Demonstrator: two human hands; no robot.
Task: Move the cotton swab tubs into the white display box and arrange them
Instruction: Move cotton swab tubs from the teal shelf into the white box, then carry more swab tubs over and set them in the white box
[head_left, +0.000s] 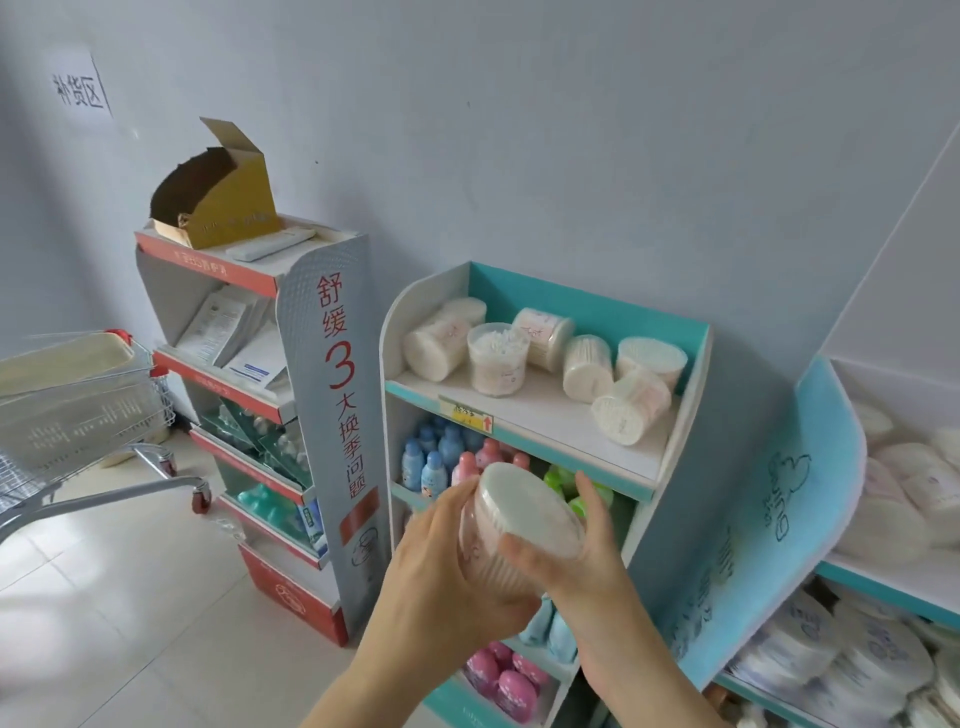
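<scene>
While both hands clamp one cotton swab tub (519, 525) in front of the white display box (400, 332), the top shelf (545, 421) lies above and beyond it, a little to the right. The left hand (436, 566) curls its fingers (457, 499) round the tub's clear body. The right hand (587, 551) sets its thumb on the rim of the white lid, with its fingers behind the far side. The tub is tilted, its long axis running from lower left up to the lid at upper right. Neither hand is clearly nearer the shelf.

Several tubs (496, 358) already sit on that shelf, one upright and most on their sides; bare board shows along the front, which looks like the likeliest landing spot. A yellow price tag (466, 414) with a red arrow marks the shelf edge, its text too small to read. The grey stand (337, 395) beside it reads "舒缓 3 大换季问题", and a wall sign (78, 91) reads "补货区".
</scene>
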